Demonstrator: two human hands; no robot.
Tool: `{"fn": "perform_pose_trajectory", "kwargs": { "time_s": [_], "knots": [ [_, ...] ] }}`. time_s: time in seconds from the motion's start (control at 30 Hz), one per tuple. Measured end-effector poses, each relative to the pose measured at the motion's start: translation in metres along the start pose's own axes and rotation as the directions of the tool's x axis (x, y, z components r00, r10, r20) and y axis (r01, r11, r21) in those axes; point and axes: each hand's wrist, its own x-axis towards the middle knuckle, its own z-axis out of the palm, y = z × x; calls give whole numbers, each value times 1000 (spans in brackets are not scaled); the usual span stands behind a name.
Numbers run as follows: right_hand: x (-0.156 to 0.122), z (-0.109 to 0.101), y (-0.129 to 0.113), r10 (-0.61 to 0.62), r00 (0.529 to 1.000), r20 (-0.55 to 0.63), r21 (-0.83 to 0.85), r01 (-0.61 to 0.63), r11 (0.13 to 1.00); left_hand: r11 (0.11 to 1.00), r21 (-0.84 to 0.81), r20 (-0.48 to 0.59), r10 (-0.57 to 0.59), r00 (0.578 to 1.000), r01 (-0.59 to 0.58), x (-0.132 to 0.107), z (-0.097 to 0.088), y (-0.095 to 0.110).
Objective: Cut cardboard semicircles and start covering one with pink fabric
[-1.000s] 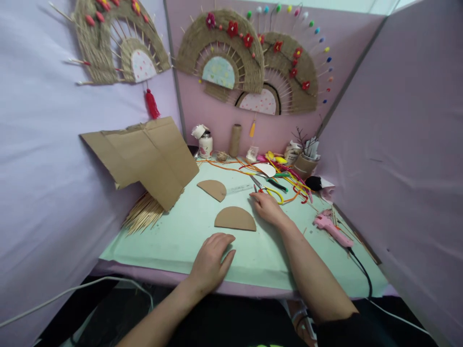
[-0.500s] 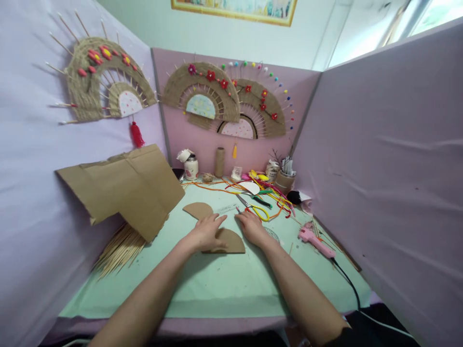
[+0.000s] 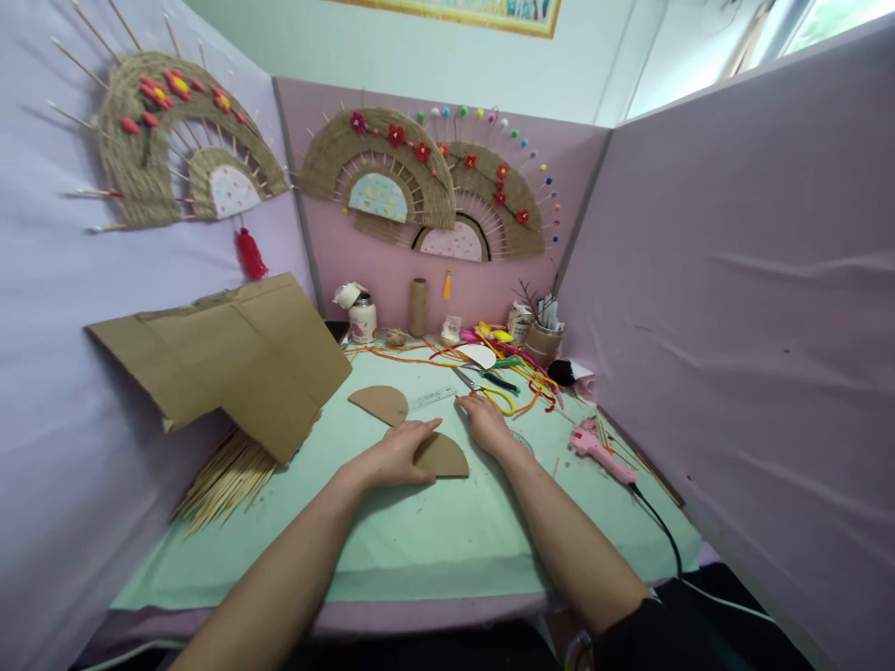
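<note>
My left hand (image 3: 392,455) grips the left part of a brown cardboard half-circle (image 3: 447,457), thumb at its straight lower edge and fingers over its curved upper edge. A second cardboard half-circle (image 3: 379,403) lies flat just beyond that hand. My right hand (image 3: 486,425) rests on the table with its fingers bent together, at the right end of a clear ruler (image 3: 430,400). Whatever lies under those fingertips is hidden. Close beyond it are yellow-handled scissors (image 3: 504,403). A round patterned piece (image 3: 521,442) is partly covered by my right wrist.
A pink glue gun (image 3: 602,455) with a black cord lies right. Orange and red craft stems (image 3: 398,358) and pliers (image 3: 501,381) lie behind. At left, a cardboard sheet (image 3: 244,349) leans over thin sticks (image 3: 227,485). Decorated fans (image 3: 381,149) hang on the partitions.
My left fingers have closed in around the near half-circle. My right fingertips now cover the small pen-like thing that showed just beyond them. The whole view has shifted slightly.
</note>
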Motion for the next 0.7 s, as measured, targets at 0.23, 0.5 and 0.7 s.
{"fn": "perform_pose_trajectory", "kwargs": {
  "time_s": [0.23, 0.5, 0.7],
  "knots": [
    [-4, -6, -9, 98, 994, -57, -50, -101, 994, 999, 38, -11, -31, 999, 31, -3, -4, -1],
    [5, -12, -21, 236, 970, -54, -122, -241, 963, 997, 69, 7, -31, 1000, 30, -3, -1, -6],
    [47, -31, -38, 38, 995, 94, -72, -32, 997, 995, 95, 5, -8, 1000, 7, -5, 0, -2]
  ]
}}
